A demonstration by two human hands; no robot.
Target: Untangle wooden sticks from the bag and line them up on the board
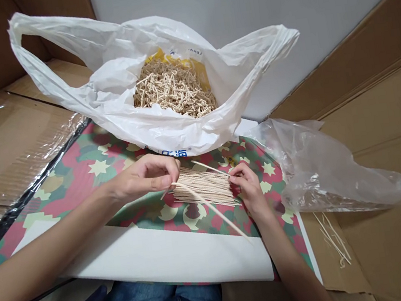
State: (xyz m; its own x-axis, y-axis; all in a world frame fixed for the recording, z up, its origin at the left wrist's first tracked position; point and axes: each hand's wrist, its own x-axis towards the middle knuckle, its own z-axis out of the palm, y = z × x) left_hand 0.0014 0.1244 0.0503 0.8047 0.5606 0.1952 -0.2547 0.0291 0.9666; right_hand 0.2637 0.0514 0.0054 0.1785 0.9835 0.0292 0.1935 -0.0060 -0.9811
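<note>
My left hand (155, 175) is closed in a pinch around a thin pale stick (208, 204), which curves down to the right toward me. My right hand (247, 186) pinches the end of another thin stick, and that stick points up and left. Between and beneath the hands lies a flat pile of thin pale sticks (204, 186), mostly lined up side by side. Some of the pile is covered by the left fingers and the curved stick. It rests on a camouflage-patterned sheet (97, 168).
Behind the hands stands an open white plastic bag (197, 131) filled with short, curled pale pieces (174, 89). A clear plastic bag (324, 172) lies at the right, with several loose strands (336, 241) on the cardboard (394, 237). Cardboard walls and a grey wall surround the work area.
</note>
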